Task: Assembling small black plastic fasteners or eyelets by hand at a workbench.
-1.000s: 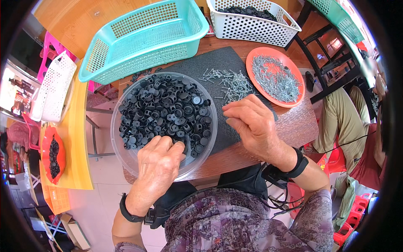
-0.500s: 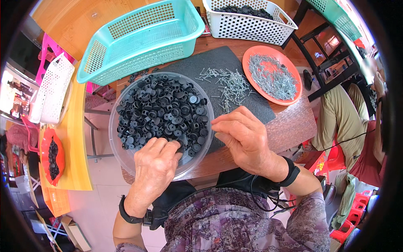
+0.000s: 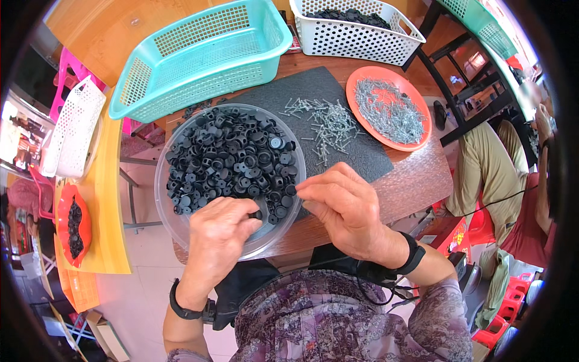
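A clear round bowl (image 3: 181,226) full of small black plastic caps (image 3: 232,157) stands at the table's near edge. My left hand (image 3: 220,238) rests over the bowl's near rim and pinches one black cap (image 3: 256,215) at its fingertips. My right hand (image 3: 347,208) hovers just right of the bowl, thumb and forefinger pressed together toward that cap; whether they hold a thin metal pin I cannot tell. Loose metal pins (image 3: 322,123) lie scattered on a dark mat (image 3: 362,154) behind my right hand.
An orange plate (image 3: 416,142) holds a heap of pins at the right. A turquoise basket (image 3: 199,51) and a white basket (image 3: 356,33) of black parts stand at the back. Another orange plate (image 3: 72,220) with black parts sits far left. A seated person (image 3: 512,175) is at the right.
My right hand has come down from the pins on the mat toward my left hand. My left hand has stayed at the bowl's near rim, now showing a cap at its fingertips.
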A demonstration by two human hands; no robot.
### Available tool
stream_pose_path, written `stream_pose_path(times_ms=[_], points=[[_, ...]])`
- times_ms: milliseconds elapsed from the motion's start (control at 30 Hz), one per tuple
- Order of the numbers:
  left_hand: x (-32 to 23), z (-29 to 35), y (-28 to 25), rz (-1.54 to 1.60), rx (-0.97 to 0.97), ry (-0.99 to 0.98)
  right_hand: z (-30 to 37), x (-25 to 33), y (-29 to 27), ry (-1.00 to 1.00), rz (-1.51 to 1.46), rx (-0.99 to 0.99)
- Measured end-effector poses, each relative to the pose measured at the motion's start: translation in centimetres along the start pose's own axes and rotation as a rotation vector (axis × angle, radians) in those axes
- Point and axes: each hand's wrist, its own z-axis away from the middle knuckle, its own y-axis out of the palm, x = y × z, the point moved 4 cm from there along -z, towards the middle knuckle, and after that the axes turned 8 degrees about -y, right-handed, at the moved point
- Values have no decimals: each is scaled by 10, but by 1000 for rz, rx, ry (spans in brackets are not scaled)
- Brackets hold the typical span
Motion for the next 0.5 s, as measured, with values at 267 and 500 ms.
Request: stream_pose_path(times_ms=[267,500], points=[[0,18,-9,698,-126,-291,-5,19,24,254,-407,-86],[-13,27,-6,455,-304,-234,-6,24,34,345,-441,-132]])
